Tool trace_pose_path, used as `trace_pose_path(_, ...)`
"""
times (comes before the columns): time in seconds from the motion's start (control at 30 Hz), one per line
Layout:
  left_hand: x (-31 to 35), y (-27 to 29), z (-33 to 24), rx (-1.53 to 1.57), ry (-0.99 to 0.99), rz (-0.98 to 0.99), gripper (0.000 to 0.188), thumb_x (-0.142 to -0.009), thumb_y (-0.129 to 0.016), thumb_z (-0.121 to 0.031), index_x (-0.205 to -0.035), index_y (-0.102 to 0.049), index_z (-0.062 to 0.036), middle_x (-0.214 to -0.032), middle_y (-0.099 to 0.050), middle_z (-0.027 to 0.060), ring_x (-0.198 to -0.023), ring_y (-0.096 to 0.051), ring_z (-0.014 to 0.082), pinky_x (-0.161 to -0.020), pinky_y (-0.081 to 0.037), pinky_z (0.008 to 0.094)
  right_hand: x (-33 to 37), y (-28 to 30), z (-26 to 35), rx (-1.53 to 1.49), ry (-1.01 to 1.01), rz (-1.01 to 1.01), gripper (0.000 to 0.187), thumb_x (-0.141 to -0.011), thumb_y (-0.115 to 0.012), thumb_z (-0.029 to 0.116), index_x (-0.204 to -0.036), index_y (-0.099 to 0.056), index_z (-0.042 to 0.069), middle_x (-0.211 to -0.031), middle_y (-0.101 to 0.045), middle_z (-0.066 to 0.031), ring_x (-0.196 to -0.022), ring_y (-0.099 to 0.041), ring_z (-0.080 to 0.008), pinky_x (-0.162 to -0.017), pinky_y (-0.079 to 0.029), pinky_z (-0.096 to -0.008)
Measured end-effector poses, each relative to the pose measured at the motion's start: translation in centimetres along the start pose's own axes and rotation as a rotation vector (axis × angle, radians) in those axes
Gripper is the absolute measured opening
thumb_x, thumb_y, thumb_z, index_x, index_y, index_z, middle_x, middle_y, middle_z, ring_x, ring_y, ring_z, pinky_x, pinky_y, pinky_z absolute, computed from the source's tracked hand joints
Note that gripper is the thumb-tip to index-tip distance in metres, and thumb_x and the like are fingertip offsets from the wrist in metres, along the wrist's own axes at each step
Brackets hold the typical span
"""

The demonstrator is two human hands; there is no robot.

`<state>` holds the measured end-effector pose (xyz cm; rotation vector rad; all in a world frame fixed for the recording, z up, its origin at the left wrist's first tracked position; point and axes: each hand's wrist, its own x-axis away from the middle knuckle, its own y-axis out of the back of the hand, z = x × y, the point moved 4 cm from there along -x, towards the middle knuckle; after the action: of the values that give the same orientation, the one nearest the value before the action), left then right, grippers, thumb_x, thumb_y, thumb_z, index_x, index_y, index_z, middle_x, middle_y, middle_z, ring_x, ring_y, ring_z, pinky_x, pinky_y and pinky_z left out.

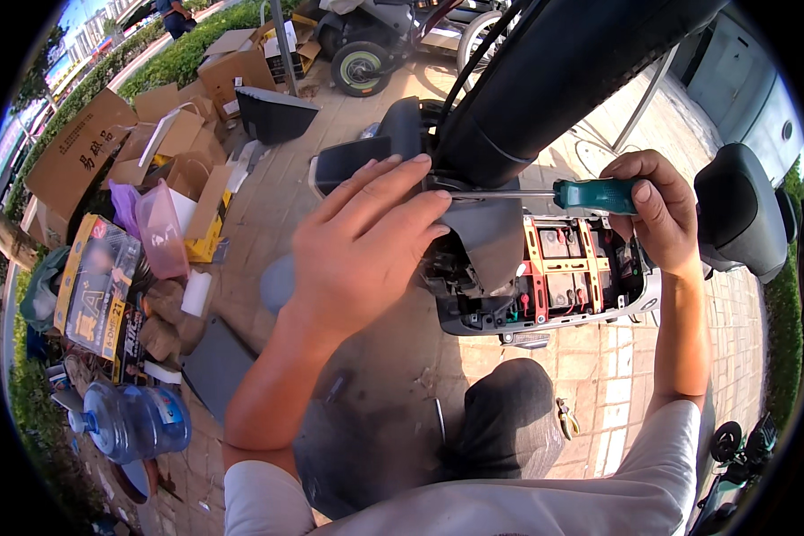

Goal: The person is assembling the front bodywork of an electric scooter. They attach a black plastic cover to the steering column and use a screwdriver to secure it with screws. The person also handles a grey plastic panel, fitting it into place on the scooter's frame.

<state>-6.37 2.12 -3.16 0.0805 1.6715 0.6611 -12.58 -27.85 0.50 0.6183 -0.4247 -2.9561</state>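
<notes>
My right hand [654, 207] grips the green handle of a screwdriver [590, 195]. Its metal shaft runs left to a point under the black raised seat [554, 71] of an electric scooter. My left hand [366, 237] rests with fingers spread on the scooter's black body [482, 241] beside the screwdriver tip. Below the shaft lies the open battery compartment [563, 268] with orange and red brackets and wiring.
Flattened cardboard boxes [152, 134], a pink plastic container [161, 232] and a printed box [94, 286] lie on the paving at left. A large water bottle [134, 420] lies lower left. Another scooter [375, 45] stands behind. My knee [509, 411] is below.
</notes>
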Motion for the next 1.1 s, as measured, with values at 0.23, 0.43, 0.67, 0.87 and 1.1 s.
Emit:
trace_pose_path(0.23, 1.3, -2.5, -2.6, -0.124, 0.409, -0.088, 0.096, -0.064, -0.088, -0.039, -0.136, -0.044, 0.0079, -0.140, -0.048, 0.0253, -0.134, -0.040, 0.0432, -0.113, -0.027, 0.0539, 0.0, -0.9, 0.9, 0.071, 0.280, 0.009, 0.034, -0.098, -0.062, 0.022, -0.119, -0.050, -0.002, -0.105, -0.060, -0.0129, -0.067, -0.051, -0.0069, -0.060, -0.043, -0.0198)
trace_pose_path(0.43, 1.7, -3.7, -2.3, -0.040, 0.369, -0.174, 0.082, -0.072, -0.085, -0.033, -0.132, -0.046, 0.0074, -0.137, -0.047, 0.0282, -0.131, -0.041, 0.0449, -0.112, -0.026, 0.0567, -0.2, -1.0, 0.1, -0.159, 0.041, -0.012, 0.032, -0.099, -0.061, 0.021, -0.118, -0.051, -0.002, -0.101, -0.062, -0.0104, -0.061, -0.049, -0.0058, -0.054, -0.038, -0.0189)
trace_pose_path(0.67, 1.7, -3.4, -2.5, -0.028, 0.351, -0.178, 0.077, -0.075, -0.083, -0.029, -0.132, -0.048, 0.0080, -0.138, -0.049, 0.0270, -0.131, -0.044, 0.0439, -0.111, -0.030, 0.0513, -0.5, -0.8, -1.6, -0.075, 0.107, -0.161, 0.032, -0.101, -0.059, 0.026, -0.117, -0.055, -0.001, -0.098, -0.064, -0.0080, -0.058, -0.042, -0.0011, -0.050, -0.032, -0.0162)
trace_pose_path(0.87, 1.7, -3.4, -2.5, -0.014, 0.342, -0.191, 0.075, -0.076, -0.082, -0.028, -0.132, -0.048, 0.0078, -0.138, -0.049, 0.0268, -0.131, -0.044, 0.0439, -0.111, -0.031, 0.0513, -0.2, -0.5, -1.6, -0.038, 0.010, -0.173, 0.041, -0.097, -0.065, 0.027, -0.124, -0.049, 0.001, -0.100, -0.063, -0.0055, -0.064, -0.046, -0.0030, -0.055, -0.037, -0.0165)
trace_pose_path(1.1, 1.8, -3.6, -2.4, 0.007, 0.345, -0.184, 0.075, -0.075, -0.082, -0.030, -0.131, -0.048, 0.0070, -0.137, -0.048, 0.0292, -0.129, -0.043, 0.0476, -0.112, -0.027, 0.0585, -0.5, -0.5, -1.1, 0.008, -0.007, -0.155, 0.039, -0.095, -0.067, 0.022, -0.123, -0.050, 0.001, -0.102, -0.060, -0.0071, -0.080, -0.054, -0.0084, -0.072, -0.045, -0.0216)
